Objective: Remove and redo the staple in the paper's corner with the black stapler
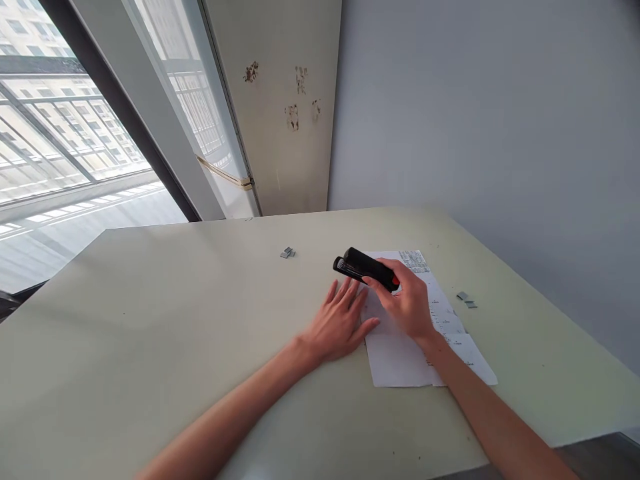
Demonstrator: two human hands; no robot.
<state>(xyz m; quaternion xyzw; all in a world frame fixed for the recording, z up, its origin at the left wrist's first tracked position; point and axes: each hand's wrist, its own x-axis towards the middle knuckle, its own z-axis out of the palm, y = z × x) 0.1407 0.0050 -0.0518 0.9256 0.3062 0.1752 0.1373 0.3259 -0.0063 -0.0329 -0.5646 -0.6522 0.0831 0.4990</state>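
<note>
A black stapler (370,267) with a red spot at its rear is gripped by my right hand (407,303), thumb on the near side and fingers round the back. Its jaws point left and look parted. It is over the upper left part of the printed paper sheets (395,363), which lie overlapping on the table. My left hand (343,323) rests flat with fingers spread, partly on the table and with its thumb over the sheets' left edge. Its fingertips are just below the stapler's front end. Whether the stapler touches the paper I cannot tell.
Several small grey staple strips (288,253) lie on the table (175,333) beyond my left hand. More staple strips (467,300) lie right of the sheets. A grey wall (490,113) borders the table's right side; a window (65,113) is at the left.
</note>
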